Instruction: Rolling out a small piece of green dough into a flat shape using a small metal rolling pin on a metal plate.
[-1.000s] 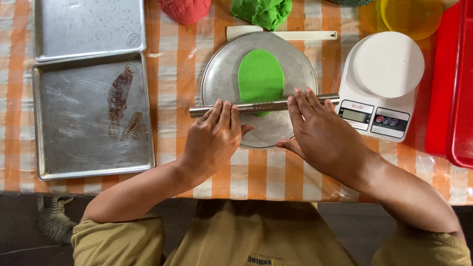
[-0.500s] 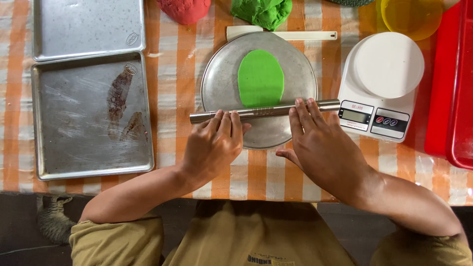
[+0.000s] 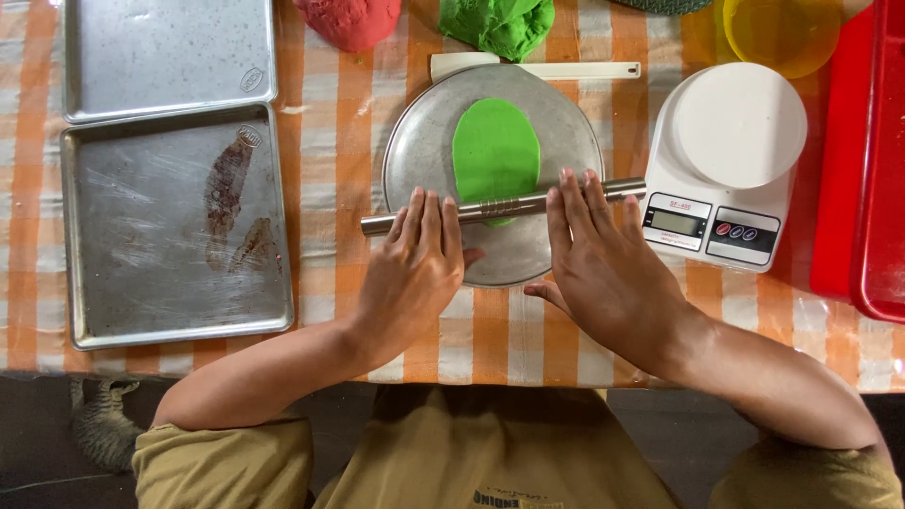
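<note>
Both hands lie flat and open on a metal rolling pin [image 3: 504, 205], nothing gripped: left hand [image 3: 415, 269] near its left end, right hand [image 3: 603, 264] toward the right. The pin crosses the near edge of a flattened green dough oval [image 3: 496, 151] on a round metal plate [image 3: 415, 141]. Uneven palm pressure could skew the pin or slide the plate on the checked cloth [image 3: 330, 85]. Fingers point away, wrists low.

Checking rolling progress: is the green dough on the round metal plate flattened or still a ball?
Flattened: the green dough lies as a thin oval sheet.
</note>
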